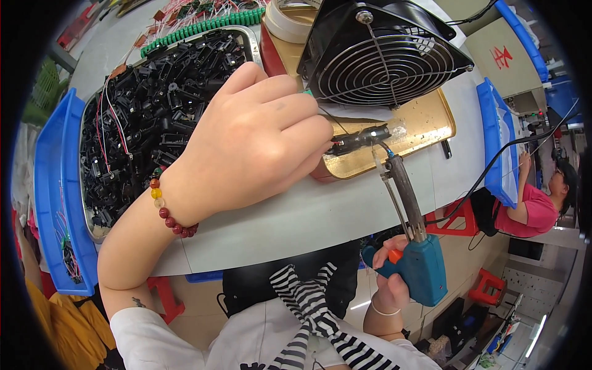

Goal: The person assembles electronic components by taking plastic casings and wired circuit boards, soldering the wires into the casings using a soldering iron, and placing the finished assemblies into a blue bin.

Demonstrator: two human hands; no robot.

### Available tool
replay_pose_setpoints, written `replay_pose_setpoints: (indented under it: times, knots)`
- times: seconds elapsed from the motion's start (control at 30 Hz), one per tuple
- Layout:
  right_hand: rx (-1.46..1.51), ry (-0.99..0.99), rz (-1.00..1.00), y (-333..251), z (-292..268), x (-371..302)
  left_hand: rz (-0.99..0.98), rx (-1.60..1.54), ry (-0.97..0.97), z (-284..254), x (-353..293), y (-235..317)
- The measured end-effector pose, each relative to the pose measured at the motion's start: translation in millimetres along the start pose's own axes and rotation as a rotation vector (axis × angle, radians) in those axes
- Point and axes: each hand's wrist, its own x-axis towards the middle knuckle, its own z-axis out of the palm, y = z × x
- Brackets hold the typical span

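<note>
My left hand (262,132) is closed, fingers curled round one end of a small black plastic part (361,140) that juts out to the right above a gold-coloured tray (425,120). Its fingertips are hidden behind the knuckles. In my right hand (390,280) is a teal soldering gun (423,271) with an orange trigger, pointing up and away from me. The gun's bent tip is right by the black part; whether they touch I cannot tell. Under and beyond my left wrist, a metal tray (251,42) is heaped with similar black plastic parts (166,92), some with thin red and white wires.
A black fan (385,68) with a wire grille stands over the gold tray. Blue bins (46,185) flank the table (265,234), another blue bin (496,139) on the right. A green coil (203,29) and tape roll (287,23) lie behind. A co-worker (533,206) sits at far right.
</note>
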Motion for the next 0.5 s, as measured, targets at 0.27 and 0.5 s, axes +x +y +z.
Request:
replay_pose_setpoints:
  times: [0.27, 0.5]
  knots:
    - [0.011, 0.053, -0.028, -1.5, -3.8, 1.3, -0.485, -0.322, -0.036, -23.3, 11.4, -10.7]
    - [0.069, 0.104, 0.007, -1.6, 0.3, -4.4, -0.553, -0.427, -0.367, -44.0, 14.7, 4.3]
